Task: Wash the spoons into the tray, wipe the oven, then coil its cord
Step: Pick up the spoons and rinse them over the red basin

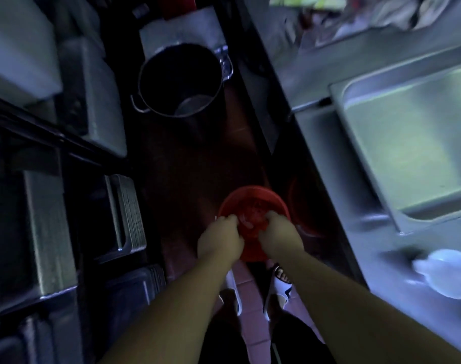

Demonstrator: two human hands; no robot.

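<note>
A red round basin stands on the dark floor between my feet and a big pot. Both hands reach down into it. My left hand curls over the near left rim, fingers bent around something pale and blurred inside. My right hand is bent the same way at the near right side. Pale small items, possibly spoons, lie in the basin between the hands, too blurred to tell. No oven cord is visible.
A tall dark stockpot with handles stands on the floor farther ahead. A steel sink and counter run along the right, with a white bowl near its front. Steel shelving with stacked trays lines the left. My sandalled feet stand below.
</note>
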